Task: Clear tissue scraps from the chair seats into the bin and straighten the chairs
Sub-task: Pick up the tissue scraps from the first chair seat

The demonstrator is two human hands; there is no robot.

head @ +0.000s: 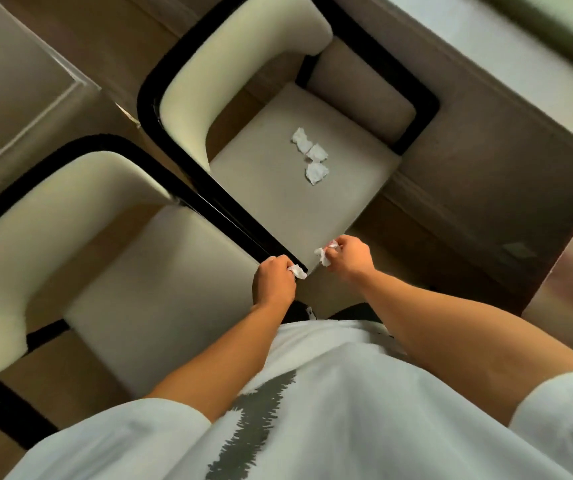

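Observation:
Two cream armchairs with black frames stand side by side below me. The far chair's seat point(271, 188) holds three white tissue scraps point(311, 155) near its middle. The near chair's seat point(160, 289) at the left shows no scraps. My left hand point(273, 282) is closed around a crumpled tissue scrap point(297, 271), just over the black frame between the chairs. My right hand point(349, 254) pinches another tissue scrap point(323, 255) above the front corner of the far seat. No bin is in view.
A pale table or counter edge point(485, 64) runs along the upper right beside the far chair. Brown floor point(451, 209) lies between them. Another pale surface point(18, 81) fills the upper left. My white shirt covers the bottom of the view.

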